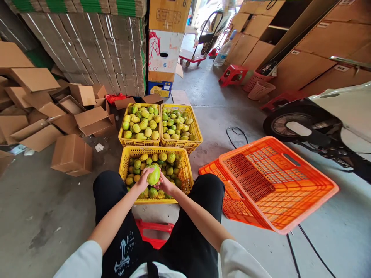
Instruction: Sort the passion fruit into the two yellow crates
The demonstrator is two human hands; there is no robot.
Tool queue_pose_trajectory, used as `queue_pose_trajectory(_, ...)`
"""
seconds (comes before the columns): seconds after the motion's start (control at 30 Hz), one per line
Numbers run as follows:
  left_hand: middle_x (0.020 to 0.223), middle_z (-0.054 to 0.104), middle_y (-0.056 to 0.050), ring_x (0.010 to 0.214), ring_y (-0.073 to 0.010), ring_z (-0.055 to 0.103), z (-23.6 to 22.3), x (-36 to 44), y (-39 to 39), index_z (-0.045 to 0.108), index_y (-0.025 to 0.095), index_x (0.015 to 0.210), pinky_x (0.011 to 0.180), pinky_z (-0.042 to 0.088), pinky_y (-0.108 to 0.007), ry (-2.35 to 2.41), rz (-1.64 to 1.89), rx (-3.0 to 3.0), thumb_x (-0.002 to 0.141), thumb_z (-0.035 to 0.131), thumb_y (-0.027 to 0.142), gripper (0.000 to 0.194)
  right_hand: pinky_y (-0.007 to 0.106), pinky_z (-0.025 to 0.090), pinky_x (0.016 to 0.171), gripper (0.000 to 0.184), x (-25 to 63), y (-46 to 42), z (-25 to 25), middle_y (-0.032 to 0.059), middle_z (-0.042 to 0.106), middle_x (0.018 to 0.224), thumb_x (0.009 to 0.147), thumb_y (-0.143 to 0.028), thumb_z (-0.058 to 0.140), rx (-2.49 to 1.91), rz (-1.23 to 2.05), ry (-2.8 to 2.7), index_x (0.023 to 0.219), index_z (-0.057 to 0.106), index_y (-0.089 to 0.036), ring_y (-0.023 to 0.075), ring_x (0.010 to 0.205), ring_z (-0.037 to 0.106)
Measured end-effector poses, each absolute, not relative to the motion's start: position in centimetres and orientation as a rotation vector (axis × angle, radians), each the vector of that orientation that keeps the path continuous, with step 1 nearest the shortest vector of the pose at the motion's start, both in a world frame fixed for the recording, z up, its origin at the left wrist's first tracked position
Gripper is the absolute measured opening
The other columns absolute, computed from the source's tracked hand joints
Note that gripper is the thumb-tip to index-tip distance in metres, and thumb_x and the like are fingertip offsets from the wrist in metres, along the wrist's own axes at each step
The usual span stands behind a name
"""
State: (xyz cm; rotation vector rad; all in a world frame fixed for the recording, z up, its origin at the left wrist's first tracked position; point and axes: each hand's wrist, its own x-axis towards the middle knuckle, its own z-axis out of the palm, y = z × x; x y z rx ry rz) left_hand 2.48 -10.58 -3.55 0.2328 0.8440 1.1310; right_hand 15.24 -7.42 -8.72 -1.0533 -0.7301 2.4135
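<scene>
Over the nearest yellow crate (124, 162), my two hands hold one smooth, rounded yellow-green fruit (153, 175) between them. My left hand (144, 178) grips its left side, with the thumb across the top. On the lower right, the fingers of my right hand (164, 183) close around it, partly hidden behind the fruit. Below them, the crate holds many green and yellow fruits (137, 164). Behind it stand two more yellow crates of similar fruit, a left crate (139, 142) and a right crate (198, 131), side by side.
To my right, an orange crate (301, 185) leans tilted on another orange crate (232, 193). A motorbike wheel (285, 123) stands beyond it. Loose cardboard boxes (72, 154) lie on the left, before stacked flattened cartons (87, 50). Between my legs is a red stool (155, 231).
</scene>
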Motion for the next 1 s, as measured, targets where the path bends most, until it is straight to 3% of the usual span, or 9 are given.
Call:
queue_pose_trajectory(0.1,0.088,0.076,-0.012,0.090,-0.0318,0.075,-3.5,2.3,-10.4,0.069,0.016,0.117,0.064,0.057,-0.032,0.861,1.135,0.286,0.076,0.073,0.040,0.047,0.021,0.026,0.047,0.066,15.2,-7.5,-8.9,-0.0055,0.039,0.050,0.081,-0.073,0.065,-1.042,2.412,-0.745,0.060,0.026,-0.024,0.0114,0.052,0.047)
queue_pose_trajectory(0.2,0.089,0.076,-0.010,0.081,-0.0272,0.074,-3.7,2.4,-10.2,0.067,0.015,0.121,0.058,0.053,-0.029,0.863,1.163,0.295,0.079,0.070,0.046,0.052,0.021,0.027,0.045,0.055,15.1,-7.4,-9.1,-0.0061,0.041,0.052,0.085,-0.068,0.060,-1.028,2.337,-0.789,0.064,0.034,-0.024,0.0118,0.051,0.046)
queue_pose_trajectory(0.33,0.090,0.074,-0.013,0.075,-0.0259,0.071,-3.9,2.4,-10.0,0.068,0.010,0.113,0.054,0.051,-0.030,0.823,1.211,0.200,0.083,0.061,0.061,0.060,0.024,0.041,0.050,0.031,15.0,-7.0,-9.3,-0.0053,0.052,0.059,0.090,-0.054,0.056,-1.041,2.273,-0.690,0.080,0.051,-0.025,0.0143,0.055,0.055)
queue_pose_trajectory(0.47,0.098,0.074,-0.016,0.093,-0.0312,0.072,-3.8,1.9,-10.1,0.068,0.009,0.114,0.073,0.058,-0.039,0.724,1.271,0.062,0.084,0.057,0.049,0.051,0.027,0.050,0.056,0.024,15.3,-6.4,-8.7,-0.0033,0.063,0.075,0.084,-0.043,0.068,-1.009,2.251,-0.604,0.095,0.058,-0.023,0.0146,0.063,0.061)
queue_pose_trajectory(0.57,0.109,0.074,-0.016,0.109,-0.0336,0.070,-3.4,1.4,-10.2,0.064,0.011,0.124,0.094,0.056,-0.049,0.665,1.279,0.019,0.083,0.058,0.035,0.047,0.026,0.050,0.057,0.034,16.0,-5.9,-8.0,-0.0031,0.065,0.083,0.073,-0.038,0.082,-1.014,2.107,-0.640,0.092,0.058,-0.023,0.0140,0.069,0.061)
queue_pose_trajectory(0.67,0.108,0.075,-0.013,0.110,-0.0306,0.070,-3.0,1.2,-10.2,0.062,0.014,0.126,0.101,0.053,-0.050,0.666,1.281,0.023,0.089,0.059,0.031,0.041,0.027,0.052,0.062,0.032,16.9,-5.3,-7.6,-0.0032,0.065,0.083,0.068,-0.033,0.083,-1.048,2.008,-0.615,0.089,0.061,-0.023,0.0150,0.074,0.061)
queue_pose_trajectory(0.77,0.100,0.075,-0.010,0.096,-0.0239,0.073,-3.0,1.4,-10.1,0.064,0.014,0.122,0.094,0.057,-0.040,0.705,1.292,0.044,0.096,0.058,0.034,0.034,0.029,0.055,0.068,0.023,17.4,-4.9,-7.4,-0.0019,0.067,0.082,0.066,-0.028,0.076,-1.030,1.994,-0.603,0.085,0.065,-0.022,0.0170,0.078,0.064)
queue_pose_trajectory(0.87,0.087,0.073,-0.009,0.076,-0.0184,0.070,-3.4,1.8,-10.2,0.066,0.012,0.113,0.072,0.059,-0.029,0.725,1.250,0.048,0.097,0.059,0.041,0.034,0.030,0.055,0.066,0.022,17.5,-5.0,-7.2,0.0002,0.068,0.075,0.062,-0.027,0.075,-1.041,2.067,-0.680,0.082,0.067,-0.020,0.0172,0.071,0.063)
queue_pose_trajectory(1.0,0.081,0.071,-0.010,0.070,-0.0175,0.069,-3.7,1.9,-10.4,0.067,0.012,0.101,0.065,0.059,-0.028,0.715,1.177,0.005,0.101,0.052,0.047,0.038,0.027,0.052,0.059,0.022,17.2,-5.5,-7.0,-0.0025,0.066,0.068,0.059,-0.027,0.081,-1.081,2.079,-0.707,0.075,0.067,-0.020,0.0142,0.063,0.059)
